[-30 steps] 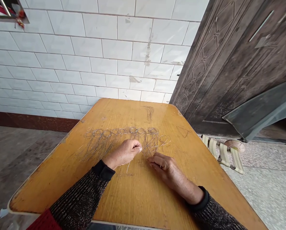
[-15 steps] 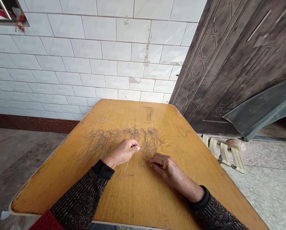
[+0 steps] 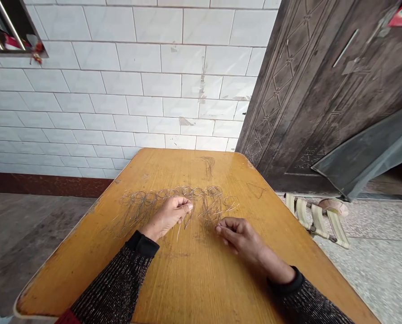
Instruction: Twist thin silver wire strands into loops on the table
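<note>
Thin looped wires (image 3: 153, 198) lie in a row across the wooden table (image 3: 201, 279), their loose ends trailing towards me. My left hand (image 3: 169, 216) is closed in a pinch over the middle of the row, thumb against forefinger. A pale strand of wire (image 3: 178, 231) hangs below its fingers. To the right, my right hand (image 3: 239, 236) hovers low over the wood with thumb and forefinger pressed together. Its fingertips are beside the trailing ends of the right-hand wire loops (image 3: 212, 204); whatever is between them is too fine to make out.
A small bunch of wires (image 3: 208, 166) lies near the table's far edge, and a bent strand (image 3: 256, 190) sits to the right. Behind stands a white tiled wall (image 3: 160, 85). At right are a dark carved door (image 3: 298, 90) and a strapped seat (image 3: 317, 218) on the floor.
The view has tilted up slightly. My right hand has shifted a little right, away from the wire ends, and turned so its thumb shows. The left hand keeps its pinch, nearly in place.
</note>
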`<state>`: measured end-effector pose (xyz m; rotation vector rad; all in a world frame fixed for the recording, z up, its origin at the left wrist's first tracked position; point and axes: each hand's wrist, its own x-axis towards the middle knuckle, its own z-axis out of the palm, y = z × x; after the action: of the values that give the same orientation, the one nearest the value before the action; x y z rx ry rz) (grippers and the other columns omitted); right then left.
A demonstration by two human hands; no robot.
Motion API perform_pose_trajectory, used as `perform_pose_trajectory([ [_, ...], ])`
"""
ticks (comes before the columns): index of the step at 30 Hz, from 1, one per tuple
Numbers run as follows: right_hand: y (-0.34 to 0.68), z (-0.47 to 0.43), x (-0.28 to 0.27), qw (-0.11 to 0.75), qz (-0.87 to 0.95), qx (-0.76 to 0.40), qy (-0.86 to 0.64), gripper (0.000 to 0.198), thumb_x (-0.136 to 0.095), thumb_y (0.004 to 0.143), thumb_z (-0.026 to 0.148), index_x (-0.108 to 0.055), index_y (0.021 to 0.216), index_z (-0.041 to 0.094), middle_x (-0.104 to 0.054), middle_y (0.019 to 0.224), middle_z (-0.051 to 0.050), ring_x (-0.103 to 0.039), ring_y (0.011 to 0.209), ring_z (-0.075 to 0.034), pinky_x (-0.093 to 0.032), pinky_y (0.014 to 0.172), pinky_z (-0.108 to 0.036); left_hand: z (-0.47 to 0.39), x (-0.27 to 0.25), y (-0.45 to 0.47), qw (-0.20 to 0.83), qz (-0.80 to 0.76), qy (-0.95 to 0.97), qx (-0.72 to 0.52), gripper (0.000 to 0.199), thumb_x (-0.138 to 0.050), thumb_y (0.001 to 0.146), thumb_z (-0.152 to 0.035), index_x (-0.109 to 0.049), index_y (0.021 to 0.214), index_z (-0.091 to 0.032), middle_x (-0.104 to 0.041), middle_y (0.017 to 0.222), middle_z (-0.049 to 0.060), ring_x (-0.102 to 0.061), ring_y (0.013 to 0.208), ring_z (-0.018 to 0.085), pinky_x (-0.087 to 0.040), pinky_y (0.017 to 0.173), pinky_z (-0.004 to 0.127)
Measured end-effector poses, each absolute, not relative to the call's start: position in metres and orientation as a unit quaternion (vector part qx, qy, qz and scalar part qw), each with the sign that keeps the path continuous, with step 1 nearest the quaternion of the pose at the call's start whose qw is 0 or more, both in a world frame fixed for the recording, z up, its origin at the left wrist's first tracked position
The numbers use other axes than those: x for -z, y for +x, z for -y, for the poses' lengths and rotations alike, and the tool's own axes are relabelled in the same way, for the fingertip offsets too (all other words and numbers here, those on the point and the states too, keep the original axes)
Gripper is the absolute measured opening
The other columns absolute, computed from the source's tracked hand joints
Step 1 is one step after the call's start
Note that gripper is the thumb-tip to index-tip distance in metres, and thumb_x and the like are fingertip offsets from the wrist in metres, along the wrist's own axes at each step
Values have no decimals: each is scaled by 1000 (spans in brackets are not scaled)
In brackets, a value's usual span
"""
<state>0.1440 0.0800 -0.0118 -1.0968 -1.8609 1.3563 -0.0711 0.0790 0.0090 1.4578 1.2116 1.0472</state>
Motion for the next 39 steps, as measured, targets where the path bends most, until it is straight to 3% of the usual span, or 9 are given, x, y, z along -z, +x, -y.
perform_pose_trajectory([
  [5,144,-84,7,390,604,-584,-378,35,-60,70,48,-49,62,16,-46,48,5,-32,33,-3,-18,34,-18,-81,-6,-71,570,-426,423,-560,31,-63,70,-40,-54,83,-14,-52,80,2,-46,60,7,-30,48,17],
  [10,137,-80,9,408,578,-610,-358,35,-62,70,46,-50,61,15,-48,49,6,-32,32,-1,-18,34,-17,-77,6,-50,633,-406,412,-515,33,-71,62,-33,-56,84,-13,-57,79,3,-46,58,6,-31,48,18],
  [19,123,-67,13,354,588,-631,-362,36,-61,69,50,-49,66,15,-55,51,3,-46,33,-5,-28,35,-17,-63,-3,-30,621,-381,443,-523,28,-66,69,-39,-60,76,-12,-56,78,3,-42,57,6,-28,46,18],
  [23,129,-72,8,346,645,-580,-358,39,-55,74,52,-53,63,14,-57,55,0,-52,42,-7,-35,42,-19,-62,-1,-31,648,-358,445,-504,27,-65,70,-38,-58,73,-13,-53,71,0,-41,54,5,-28,45,17],
  [27,138,-79,-1,408,658,-507,-378,36,-53,76,49,-56,67,14,-52,50,2,-46,43,-6,-33,43,-19,-58,0,-24,638,-389,486,-454,27,-64,70,-39,-57,70,-12,-54,66,0,-43,52,6,-30,46,18],
  [34,135,-77,1,430,655,-499,-370,31,-60,72,44,-57,60,15,-53,47,2,-44,44,-7,-32,43,-21,-49,1,-8,559,-453,563,-407,26,-58,72,-37,-56,63,-13,-48,55,-3,-39,48,7,-29,46,20],
  [39,136,-77,-1,464,595,-541,-371,30,-63,70,44,-56,58,17,-51,43,4,-41,38,-6,-29,38,-19,-48,0,-7,569,-439,578,-387,13,-57,72,-25,-60,73,-12,-50,61,-2,-41,53,7,-30,49,20],
])
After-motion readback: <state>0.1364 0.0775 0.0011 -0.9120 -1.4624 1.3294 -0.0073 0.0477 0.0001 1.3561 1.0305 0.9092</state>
